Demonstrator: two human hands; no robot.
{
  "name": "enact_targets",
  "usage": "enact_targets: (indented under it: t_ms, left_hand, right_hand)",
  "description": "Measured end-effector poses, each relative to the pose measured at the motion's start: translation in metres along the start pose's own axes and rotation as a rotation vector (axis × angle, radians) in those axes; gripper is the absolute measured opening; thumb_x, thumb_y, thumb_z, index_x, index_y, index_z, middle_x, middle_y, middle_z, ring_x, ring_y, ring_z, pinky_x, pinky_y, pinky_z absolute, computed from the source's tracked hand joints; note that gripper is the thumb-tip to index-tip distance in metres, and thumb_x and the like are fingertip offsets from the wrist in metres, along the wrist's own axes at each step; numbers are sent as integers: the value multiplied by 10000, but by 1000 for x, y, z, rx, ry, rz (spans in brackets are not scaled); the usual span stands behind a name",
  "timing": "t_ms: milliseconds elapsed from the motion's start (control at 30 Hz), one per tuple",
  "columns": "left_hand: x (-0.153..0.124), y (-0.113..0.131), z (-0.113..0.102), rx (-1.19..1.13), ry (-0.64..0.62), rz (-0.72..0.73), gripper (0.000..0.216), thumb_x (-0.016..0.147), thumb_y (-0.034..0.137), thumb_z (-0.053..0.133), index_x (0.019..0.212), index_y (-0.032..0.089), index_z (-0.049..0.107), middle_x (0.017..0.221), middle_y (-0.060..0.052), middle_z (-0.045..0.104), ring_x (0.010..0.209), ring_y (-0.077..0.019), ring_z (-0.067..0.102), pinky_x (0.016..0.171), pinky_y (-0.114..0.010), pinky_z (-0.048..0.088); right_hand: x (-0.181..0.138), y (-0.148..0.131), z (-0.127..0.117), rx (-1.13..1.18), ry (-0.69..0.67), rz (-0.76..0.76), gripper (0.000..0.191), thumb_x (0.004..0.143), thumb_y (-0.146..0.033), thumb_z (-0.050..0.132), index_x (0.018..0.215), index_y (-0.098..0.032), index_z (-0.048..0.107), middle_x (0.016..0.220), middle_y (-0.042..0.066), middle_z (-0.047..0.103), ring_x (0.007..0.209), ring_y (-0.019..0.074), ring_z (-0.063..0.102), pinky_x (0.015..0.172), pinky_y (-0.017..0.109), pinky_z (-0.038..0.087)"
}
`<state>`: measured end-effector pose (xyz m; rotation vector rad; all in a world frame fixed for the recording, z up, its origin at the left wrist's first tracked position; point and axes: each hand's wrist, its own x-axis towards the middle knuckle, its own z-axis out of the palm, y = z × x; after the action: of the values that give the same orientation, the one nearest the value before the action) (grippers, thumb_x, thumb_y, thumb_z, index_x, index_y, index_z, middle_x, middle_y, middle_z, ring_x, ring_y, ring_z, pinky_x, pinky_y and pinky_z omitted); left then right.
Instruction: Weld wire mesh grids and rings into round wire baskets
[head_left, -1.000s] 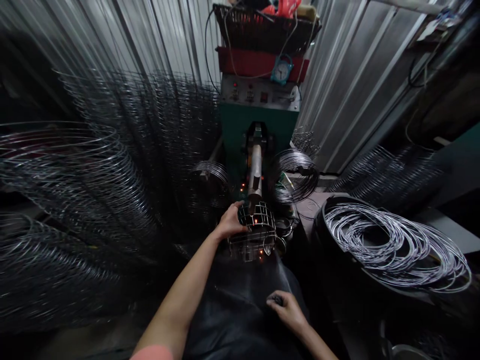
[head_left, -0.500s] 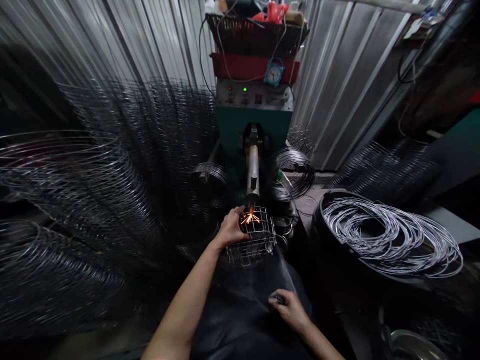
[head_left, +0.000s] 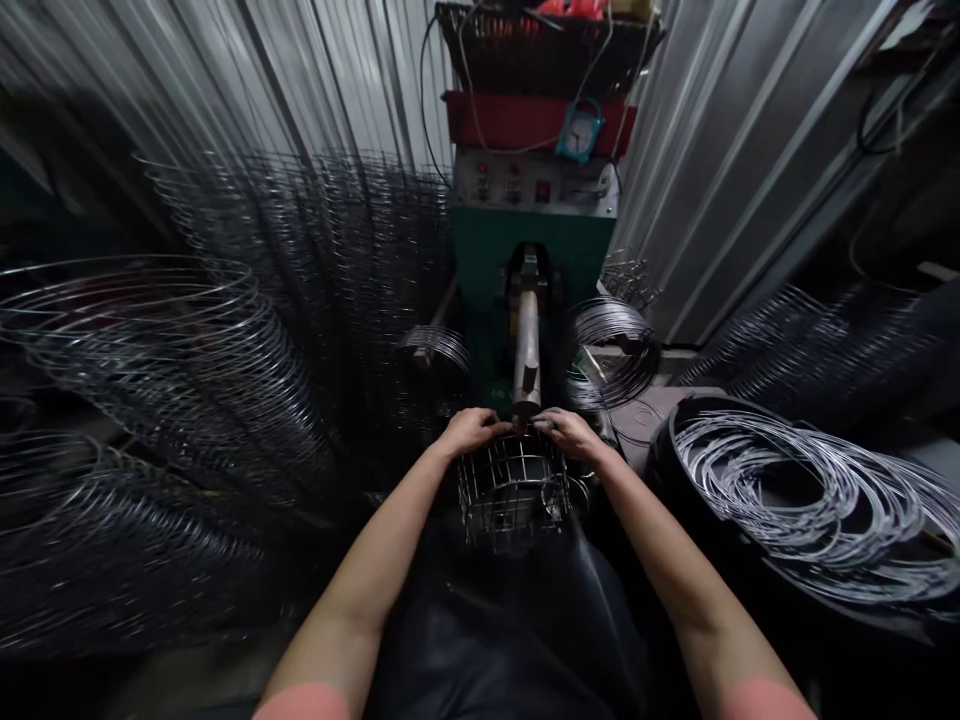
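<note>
A small round wire cage (head_left: pixel 514 490) sits under the metal arm (head_left: pixel 526 345) of a green welding machine (head_left: pixel 531 240). My left hand (head_left: pixel 471 430) grips the cage's upper rim on the left side, fingers curled over the wire. At the rim's right side my right hand (head_left: pixel 568 432) is closed on the wire too. Both hands meet just below the tip of the arm. No sparks show at the tip. A dark apron (head_left: pixel 495 620) covers my lap below the cage.
Stacks of wire rings (head_left: pixel 165 340) fill the left side and back. A black tub (head_left: pixel 675 440) at the right holds loose wire hoops (head_left: pixel 802 490). Coils (head_left: pixel 615 335) hang beside the machine. A blue clock (head_left: pixel 580 132) and a basket (head_left: pixel 547 45) sit on top.
My right hand has left my lap and come up to the cage's right rim. The sparks at the arm's tip have stopped. The left hand stays on the rim.
</note>
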<state>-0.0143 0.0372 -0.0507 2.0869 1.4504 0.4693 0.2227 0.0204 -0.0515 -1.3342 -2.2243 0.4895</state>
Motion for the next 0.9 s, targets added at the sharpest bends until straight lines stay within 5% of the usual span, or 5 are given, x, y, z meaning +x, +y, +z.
enact_targets:
  t_ms: [167,367,533,700,900]
  left_hand:
    - [9,7,7,196,82,33,371,841,524,467,719,230,656,713,-25,676,791,-224,633,926,-430,388]
    - [3,15,-1,272,186,-15,297,898,405,428,1013,212,623,1096,-115,636,1070,-311,550,973,-710,173]
    - [-23,6,-7,243,-2,224,208,853,358,519,995,259,634,994,-41,659,998,-251,574,1024,-642,188]
    - [-39,10,4,294,-65,496,223,858,193,441,893,202,662,891,-68,655,876,-217,585,866,-388,444]
    - [-90,19,-24,359,-109,681,322,911,195,332,911,224,652,863,-73,637,897,-190,564,994,-377,377]
  right_hand:
    - [28,13,15,-54,-141,84,171,836,-319,563,856,-214,696,744,-2,685,713,154,610,626,206,416]
    - [43,11,11,-93,-106,124,214,844,-268,503,773,-185,687,684,6,658,662,141,572,570,197,363]
    - [41,9,0,-98,-164,74,204,816,-321,550,758,-181,686,688,-3,650,660,137,553,567,195,343]
    - [23,-2,0,-120,-164,48,239,826,-354,521,732,-191,668,662,6,633,612,131,520,553,207,313]
    - [-9,-15,2,39,9,115,321,789,-438,484,657,-175,613,575,0,544,571,128,462,530,225,299]
